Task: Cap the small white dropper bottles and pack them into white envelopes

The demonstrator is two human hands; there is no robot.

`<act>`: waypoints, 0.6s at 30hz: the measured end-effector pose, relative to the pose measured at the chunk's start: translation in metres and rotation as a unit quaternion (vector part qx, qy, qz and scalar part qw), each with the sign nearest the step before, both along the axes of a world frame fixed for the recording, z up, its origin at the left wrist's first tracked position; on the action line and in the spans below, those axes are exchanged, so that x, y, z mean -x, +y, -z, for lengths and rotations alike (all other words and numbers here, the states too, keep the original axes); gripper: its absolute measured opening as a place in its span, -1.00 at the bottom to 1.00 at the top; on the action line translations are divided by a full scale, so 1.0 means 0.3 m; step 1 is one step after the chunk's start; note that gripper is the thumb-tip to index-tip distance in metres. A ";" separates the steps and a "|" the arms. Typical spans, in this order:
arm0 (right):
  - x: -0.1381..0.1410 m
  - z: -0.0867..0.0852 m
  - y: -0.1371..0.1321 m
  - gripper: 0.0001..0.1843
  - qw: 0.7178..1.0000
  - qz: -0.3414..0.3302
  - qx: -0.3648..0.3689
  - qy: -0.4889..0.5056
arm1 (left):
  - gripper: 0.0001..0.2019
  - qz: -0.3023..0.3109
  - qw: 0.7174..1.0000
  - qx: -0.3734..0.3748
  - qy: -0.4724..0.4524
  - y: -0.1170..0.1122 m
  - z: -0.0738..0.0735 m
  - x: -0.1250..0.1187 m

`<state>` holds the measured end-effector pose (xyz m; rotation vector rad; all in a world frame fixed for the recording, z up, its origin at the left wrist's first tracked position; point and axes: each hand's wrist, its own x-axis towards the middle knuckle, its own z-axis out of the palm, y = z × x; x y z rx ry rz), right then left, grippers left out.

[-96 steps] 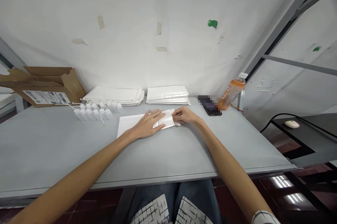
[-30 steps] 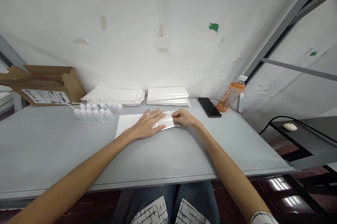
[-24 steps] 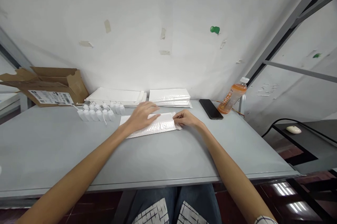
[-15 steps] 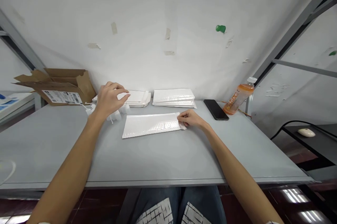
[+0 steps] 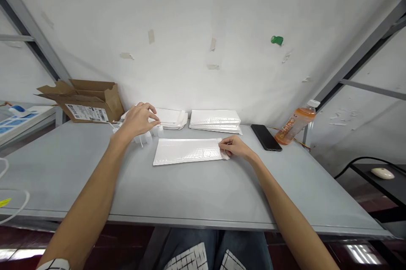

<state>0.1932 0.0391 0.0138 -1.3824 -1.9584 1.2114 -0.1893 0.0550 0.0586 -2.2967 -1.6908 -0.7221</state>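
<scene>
A flat white padded mailer (image 5: pixel 187 151) lies lengthwise on the grey table in front of me. My right hand (image 5: pixel 234 146) pinches its right end, where the flap edge shows under the fingers. Beyond the mailer's left end, my left hand (image 5: pixel 139 120) reaches in from the left. Its thumb and forefinger come together at the top of a small white plastic piece (image 5: pixel 160 130). More small white plastic pieces (image 5: pixel 146 137), some with thin tails, lie beneath and beside that hand, partly hidden by it.
Two stacks of white mailers, a left stack (image 5: pixel 171 118) and a right stack (image 5: pixel 215 118), lie against the wall. An open cardboard box (image 5: pixel 85 101) stands at the back left. To the right are a black phone (image 5: pixel 265 137) and a leaning bottle of orange drink (image 5: pixel 296 124).
My left hand has come down to the small white plastic pieces, and its thumb and forefinger have drawn together. My right hand keeps its pinch on the mailer. The view has shifted slightly.
</scene>
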 end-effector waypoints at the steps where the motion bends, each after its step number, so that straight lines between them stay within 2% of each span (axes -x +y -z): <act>1: -0.003 0.002 0.002 -0.69 1.000 -0.002 0.000 -0.002 | -0.71 0.000 1.000 -0.006 -0.013 -0.005 -0.004 -0.006; 5: -0.027 0.019 0.024 -0.63 1.000 0.017 -0.014 -0.012 | -0.73 -0.002 0.993 -0.055 -0.101 -0.039 -0.026 -0.060; 9: -0.036 0.021 0.034 -0.61 0.991 0.093 -0.092 0.022 | -0.73 0.024 0.959 -0.080 -0.270 -0.070 -0.031 -0.145; 13: 0.010 -0.013 -0.004 -0.58 0.979 0.110 -0.141 0.093 | -0.72 0.086 0.894 -0.010 -0.439 -0.096 0.014 -0.262; 15: 0.053 -0.030 -0.034 -0.61 0.979 0.079 -0.145 0.119 | -0.69 0.122 0.854 0.028 -0.506 -0.114 0.050 -0.330; 18: 0.122 -0.037 -0.073 -0.63 0.983 0.039 -0.147 0.105 | -0.67 0.155 0.800 0.081 -0.574 -0.146 0.102 -0.418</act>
